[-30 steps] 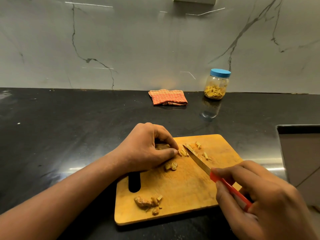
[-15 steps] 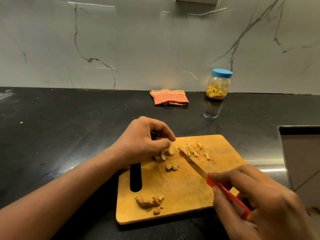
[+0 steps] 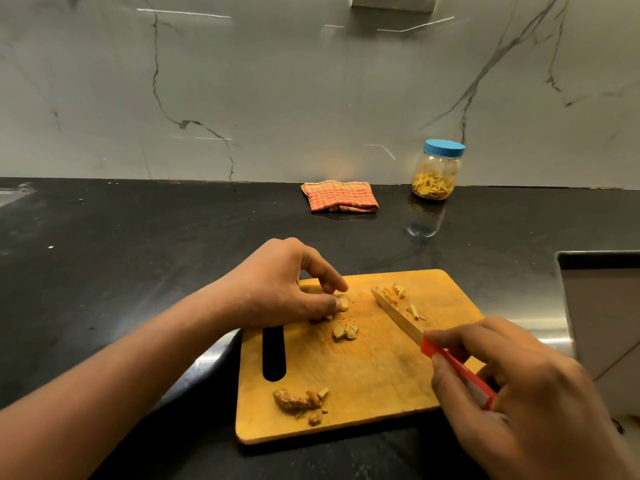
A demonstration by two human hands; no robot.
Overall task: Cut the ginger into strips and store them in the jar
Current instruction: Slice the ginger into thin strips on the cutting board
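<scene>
Head view: ginger slice pinched between thumb and fingertips of left hand, low over the far middle of the wooden cutting board. Two more slices loose just in front of it; cut strips scattered to the right beside the blade; knobbly uncut ginger piece with crumbs near the board's front edge. Right hand wrapped tight around the red handle of a small knife, blade angled toward the far left, tip beside the strips, apart from the pinched slice.

Risks, as judged: slice small and thin, so fingertips close to the blade's path once cutting starts; a slip on the smooth cut face likely to roll the slice or nick a finger. Strips near the board's far right edge apt to be swept onto the counter by a careless blade.

Ginger pale yellow inside, brown and rough on the skin. Board rectangular, rounded corners, scored and stained, with a slotted handle hole at left. Counter black, polished, reflective. Clear plastic jar with blue lid on, part-filled with yellow strips, well apart at the back wall. Folded orange checked cloth to its left, soft and creased.
</scene>
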